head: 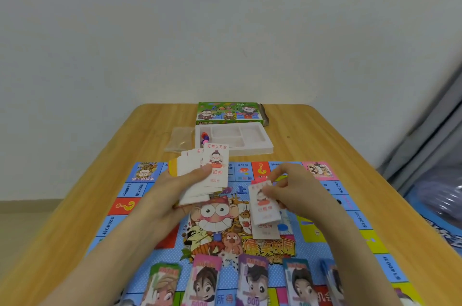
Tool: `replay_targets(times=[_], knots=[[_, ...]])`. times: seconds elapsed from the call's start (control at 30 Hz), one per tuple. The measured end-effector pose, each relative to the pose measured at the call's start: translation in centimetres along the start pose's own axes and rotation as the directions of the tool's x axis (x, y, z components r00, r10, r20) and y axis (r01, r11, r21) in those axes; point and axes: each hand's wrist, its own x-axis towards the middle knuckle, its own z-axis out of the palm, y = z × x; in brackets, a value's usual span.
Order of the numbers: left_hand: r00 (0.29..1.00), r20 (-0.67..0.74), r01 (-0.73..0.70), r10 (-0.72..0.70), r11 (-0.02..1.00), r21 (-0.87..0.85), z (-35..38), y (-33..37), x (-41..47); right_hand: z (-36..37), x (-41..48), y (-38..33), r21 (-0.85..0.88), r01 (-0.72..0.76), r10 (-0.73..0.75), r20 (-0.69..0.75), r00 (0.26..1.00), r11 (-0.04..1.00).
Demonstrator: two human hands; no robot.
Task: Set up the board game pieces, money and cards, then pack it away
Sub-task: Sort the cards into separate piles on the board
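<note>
The left hand (172, 190) grasps fanned cards (216, 168) mid-frame; the right hand (297, 188) pinches a card (265, 205), perhaps above another; tray (250, 151) and box (228, 113) lie behind.

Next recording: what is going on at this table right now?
A person is sorting the game's cards. The left hand holds a fanned stack of cards; the right hand pinches one card over another lying on the game board. Stacks of paper money lie along the board's near edge. Behind the board sit a white tray with coloured pieces in its left compartment and the green box.
</note>
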Motion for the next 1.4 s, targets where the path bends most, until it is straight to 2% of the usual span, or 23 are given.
replay_targets(times=[0.1,0.23,0.47,0.53,0.6,0.67,0.73,0.8,1.0,1.17,1.3,1.37,1.4], knots=[[1.0,-0.004,0.01,-0.01,1.0,-0.002,-0.1,-0.1,0.0,0.4,0.0,0.1,-0.156,-0.014,0.02,0.04,0.999,0.988],[1.0,0.011,0.008,-0.008,1.0,0.014,-0.1,-0.1,0.1,1.1,-0.1,-0.1,-0.336,-0.009,0.017,0.019,1.0,0.942],[1.0,0.029,0.006,-0.007,0.999,0.046,-0.2,-0.2,0.1,1.3,-0.2,0.2,-0.428,-0.014,0.029,0.03,0.999,0.904],[0.999,0.033,0.008,-0.01,0.998,0.067,-0.1,-0.3,0.0,1.3,-0.1,0.4,-0.455,0.01,-0.014,-0.006,1.0,0.89],[0.999,0.044,0.015,-0.018,0.996,0.089,0.0,-0.3,-0.1,1.4,0.0,0.3,-0.346,0.086,-0.125,-0.092,0.988,0.934],[0.998,0.064,0.023,-0.03,0.995,0.099,0.0,-0.3,-0.2,1.4,-0.1,-0.3,-0.051,0.208,-0.213,-0.149,0.966,0.977],[0.994,0.096,0.031,-0.043,0.992,0.125,0.0,-0.2,-0.2,1.4,-0.4,-1.3,0.231,0.276,-0.251,-0.132,0.959,0.933],[0.988,0.148,0.023,-0.048,0.986,0.163,0.0,-0.3,-0.3,1.7,-0.8,-1.8,0.363,0.289,-0.273,-0.095,0.957,0.886],[0.971,0.227,0.033,-0.077,0.981,0.191,0.2,-0.8,-0.3,2.7,-0.9,-2.0,0.229,0.458,-0.414,-0.218,0.884,0.859],[0.971,0.224,0.037,-0.078,0.983,0.181,0.0,-0.9,-0.2,2.5,-1.1,-2.0,0.256,0.493,-0.431,-0.263,0.863,0.832],[0.977,0.206,0.022,-0.056,0.986,0.164,0.0,-0.8,-0.1,2.1,-1.0,-2.1,0.355,0.434,-0.316,-0.344,0.884,0.828],[0.98,0.191,0.025,-0.053,0.989,0.146,-0.1,-0.8,0.0,1.4,-0.6,-1.4,0.329,0.348,-0.22,-0.368,0.903,0.878],[0.982,0.181,0.027,-0.053,0.99,0.14,-0.2,-0.8,0.1,1.0,-0.4,-1.0,0.286,0.274,-0.176,-0.324,0.93,0.918]])
